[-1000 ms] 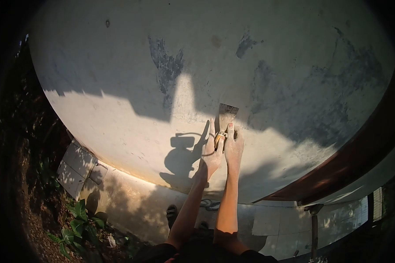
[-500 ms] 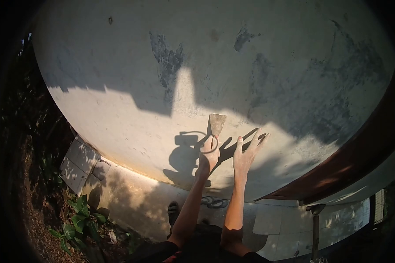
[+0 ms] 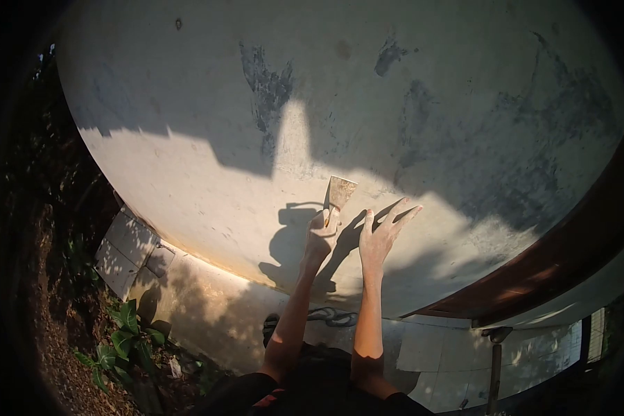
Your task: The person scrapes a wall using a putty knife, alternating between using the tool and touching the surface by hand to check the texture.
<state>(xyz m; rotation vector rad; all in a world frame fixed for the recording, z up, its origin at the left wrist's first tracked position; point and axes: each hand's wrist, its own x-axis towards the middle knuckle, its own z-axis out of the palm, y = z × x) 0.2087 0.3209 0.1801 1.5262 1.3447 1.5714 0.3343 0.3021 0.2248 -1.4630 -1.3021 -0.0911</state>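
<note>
My left hand (image 3: pixel 319 232) is wrapped round the handle of a putty knife (image 3: pixel 340 191), whose wide, stained blade points up along the wall. Most of the handle is hidden by my fingers. To its right, my right hand (image 3: pixel 380 239) is open, fingers spread over the sunlit part of the pale wall (image 3: pixel 222 201), pale dust on the skin. Dark rough patches (image 3: pixel 267 87) mark the shaded wall above my hands. Shadows of my head and arms fall across the plaster beside them.
A paved strip (image 3: pixel 208 312) runs along the wall's foot, with leafy plants (image 3: pixel 125 336) on the left. A reddish-brown band (image 3: pixel 527 277) borders the wall at lower right, near a dark post (image 3: pixel 496 367). A sandal (image 3: pixel 270 326) shows below my left arm.
My left hand has shifted slightly left, and the putty knife's blade has tilted and turned a little. My right hand has also moved slightly left, its fingers still spread.
</note>
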